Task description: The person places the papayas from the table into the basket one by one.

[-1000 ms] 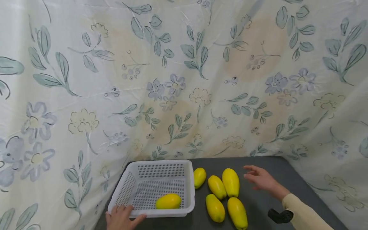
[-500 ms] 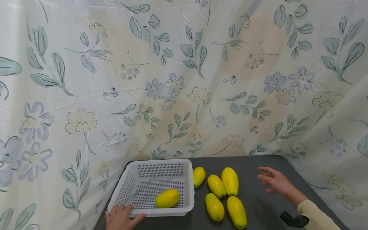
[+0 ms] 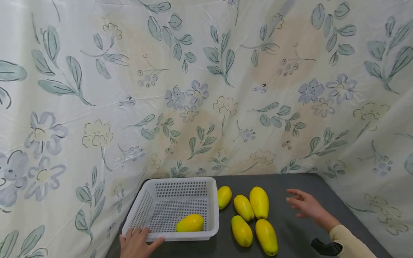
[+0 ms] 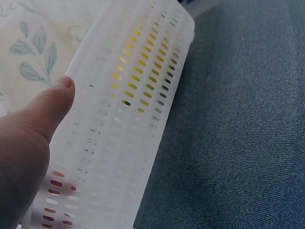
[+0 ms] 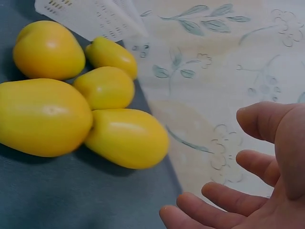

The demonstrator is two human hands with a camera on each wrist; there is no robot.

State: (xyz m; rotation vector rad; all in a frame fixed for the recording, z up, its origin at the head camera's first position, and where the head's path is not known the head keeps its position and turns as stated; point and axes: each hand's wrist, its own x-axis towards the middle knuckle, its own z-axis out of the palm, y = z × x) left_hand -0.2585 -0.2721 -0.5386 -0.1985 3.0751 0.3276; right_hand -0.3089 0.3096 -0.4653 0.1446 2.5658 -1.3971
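Observation:
My left hand (image 3: 137, 243) grips the near left rim of a white perforated plastic basket (image 3: 214, 200). In the left wrist view its thumb (image 4: 52, 102) lies along the outside wall, and its fingers show through the slots. One oblong yellow fruit (image 3: 190, 223) with a greenish end, like a mango or papaya, lies inside near the front wall. Over the right part of the table, my right hand (image 3: 308, 206) is held with fingers spread, holding nothing. Several similar yellow fruits (image 3: 266, 237) lie between it and the basket; in the right wrist view the fruits (image 5: 126, 138) sit left of the fingers.
A dark grey tabletop (image 3: 293, 229) bears the basket and fruits. A pale curtain (image 3: 226, 89) with leaves and flowers hangs behind and along both sides. A black device (image 3: 326, 248) is at the right wrist, by the cream sleeve (image 3: 350, 243).
My right hand has moved rightward, away from the loose fruits, and then nearly stopped. The fruit in the basket has rocked slightly. My left hand stays on the rim.

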